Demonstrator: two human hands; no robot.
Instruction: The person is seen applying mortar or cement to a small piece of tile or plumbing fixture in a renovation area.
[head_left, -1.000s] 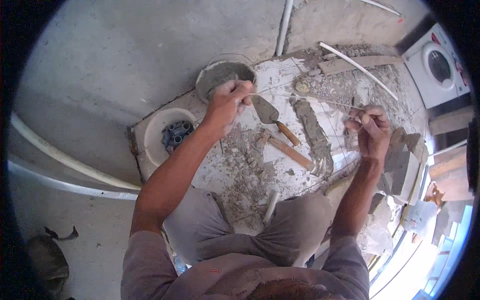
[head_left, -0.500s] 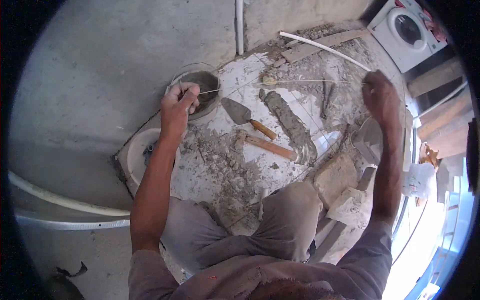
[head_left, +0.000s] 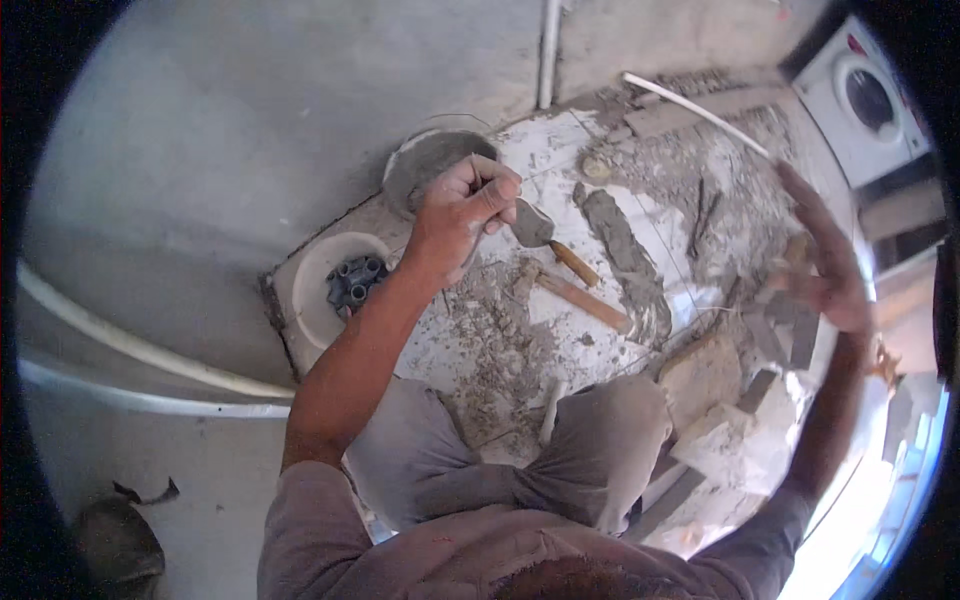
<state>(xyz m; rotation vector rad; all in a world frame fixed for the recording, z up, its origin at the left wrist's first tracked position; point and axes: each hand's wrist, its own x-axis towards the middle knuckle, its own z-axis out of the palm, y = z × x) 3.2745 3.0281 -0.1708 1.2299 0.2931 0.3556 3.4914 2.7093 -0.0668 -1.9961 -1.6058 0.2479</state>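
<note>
Fingers (head_left: 814, 205) of right hand (head_left: 840, 275), pinched earlier, now blurred, apparently spread; left hand (head_left: 460, 215) pinched closed, contents unclear.

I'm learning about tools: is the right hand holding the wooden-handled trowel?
No, the trowel lies well apart from the right hand, which is open.

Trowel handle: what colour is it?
The trowel handle is orange-brown; it shows best in the head view.
</note>
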